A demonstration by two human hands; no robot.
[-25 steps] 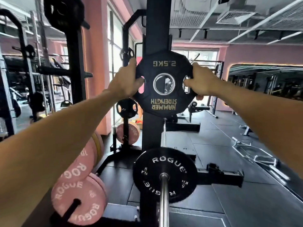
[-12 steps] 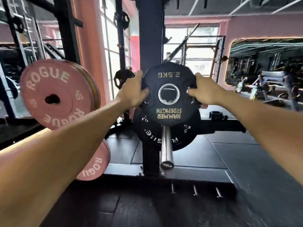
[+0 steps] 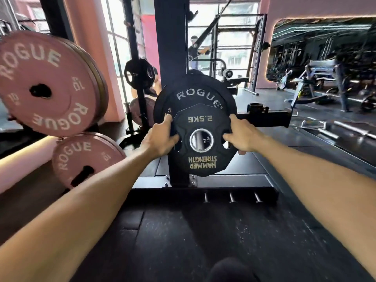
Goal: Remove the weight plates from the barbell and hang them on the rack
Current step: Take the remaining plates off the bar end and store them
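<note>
Both hands are clamped on the small black 2.5 kg Hammer Strength plate [image 3: 200, 142], one at each side. The left hand [image 3: 160, 139] curls its fingers through the left grip slot; the right hand [image 3: 241, 137] does the same on the right, thumb over the rim. The plate is held upright, its lettering upside down, directly in front of the larger black Rogue plate [image 3: 193, 98] that already hangs on the rack upright [image 3: 169, 47]. Through the steel-ringed centre hole something metallic shows — probably the storage peg, though whether the plate is seated on it I cannot tell.

By its marking the plate is light, rigid and not fragile; the coated face looks grippy enough, and the cut-out slots are the natural hold — they keep fingers off the back face, where they could be pinched against the Rogue plate. Pink Rogue bumper plates [image 3: 46, 84] hang to the left.
</note>
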